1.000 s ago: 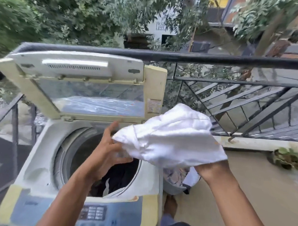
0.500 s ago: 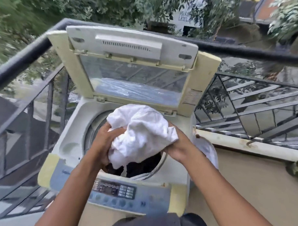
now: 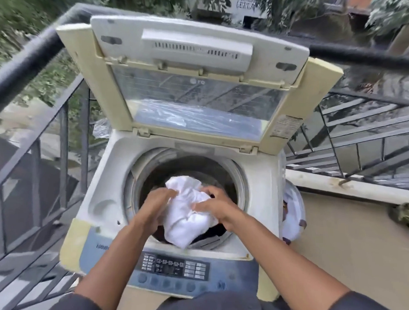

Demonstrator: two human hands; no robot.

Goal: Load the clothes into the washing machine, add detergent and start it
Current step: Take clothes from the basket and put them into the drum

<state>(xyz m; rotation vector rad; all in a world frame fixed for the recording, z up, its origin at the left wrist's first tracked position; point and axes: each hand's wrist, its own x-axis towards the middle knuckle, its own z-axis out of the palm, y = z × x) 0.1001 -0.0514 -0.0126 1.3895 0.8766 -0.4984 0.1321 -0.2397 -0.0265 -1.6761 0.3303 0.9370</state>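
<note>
A top-loading washing machine (image 3: 100, 193) stands in front of me with its lid (image 3: 196, 85) raised upright. A white garment (image 3: 185, 214) sits bunched in the mouth of the drum (image 3: 235, 179), above dark clothes (image 3: 210, 232). My left hand (image 3: 155, 206) grips the garment's left side and my right hand (image 3: 214, 205) grips its right side, both inside the drum opening. The control panel (image 3: 174, 267) with its row of buttons lies along the machine's near edge.
A laundry basket (image 3: 294, 216) with light clothes stands right of the machine on the balcony floor. Black metal railing (image 3: 40, 51) runs along the left and behind. A low ledge (image 3: 348, 185) and a small plant (image 3: 405, 214) are at the right.
Both hands have carried the white garment from the right of the machine over to the drum and lowered it into the opening. The view has shifted to face the machine squarely.
</note>
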